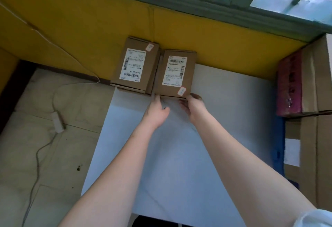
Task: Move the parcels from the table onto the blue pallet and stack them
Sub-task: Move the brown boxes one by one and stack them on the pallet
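Two parcels lay side by side at the far edge of the white sheet (224,119). The left hand (158,111) and right hand (193,107) each touched the near edge of the right parcel (175,73), fingers loosely curled, not clamped. The left parcel (135,65) sat touching it. Judged step: seating this parcel. Next: square it, release, fetch another.

Two labelled cardboard parcels sit side by side at the white sheet's (224,119) far edge; the left hand (157,109) and right hand (193,105) touch the right parcel's (175,73) near edge, beside the left parcel (134,65).
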Demonstrator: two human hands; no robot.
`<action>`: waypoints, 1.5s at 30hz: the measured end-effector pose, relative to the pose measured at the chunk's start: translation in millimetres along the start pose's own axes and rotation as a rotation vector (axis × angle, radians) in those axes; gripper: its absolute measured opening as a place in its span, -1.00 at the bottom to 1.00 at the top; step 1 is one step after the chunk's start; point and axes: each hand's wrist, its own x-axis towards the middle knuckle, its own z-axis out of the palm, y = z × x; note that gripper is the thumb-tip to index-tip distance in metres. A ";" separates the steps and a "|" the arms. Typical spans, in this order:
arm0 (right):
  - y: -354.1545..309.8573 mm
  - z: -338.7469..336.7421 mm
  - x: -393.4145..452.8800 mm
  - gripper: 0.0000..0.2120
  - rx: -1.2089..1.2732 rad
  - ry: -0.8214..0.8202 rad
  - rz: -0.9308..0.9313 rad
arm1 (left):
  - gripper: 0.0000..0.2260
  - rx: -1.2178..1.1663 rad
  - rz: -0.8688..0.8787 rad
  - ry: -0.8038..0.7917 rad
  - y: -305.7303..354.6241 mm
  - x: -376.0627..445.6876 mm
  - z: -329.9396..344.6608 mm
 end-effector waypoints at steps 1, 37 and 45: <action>-3.5 -5.4 -6.4 -0.64 -0.022 0.017 -0.036 | -0.44 -0.020 0.000 -0.001 3.4 -3.4 2.1; -59.1 -541.8 -277.3 -0.60 -0.496 0.484 -0.682 | -0.41 0.006 0.229 0.103 243.6 -323.0 232.2; -58.6 -536.1 -268.4 -0.56 -0.603 0.465 -0.672 | -0.36 -0.089 0.225 0.111 237.3 -326.9 226.8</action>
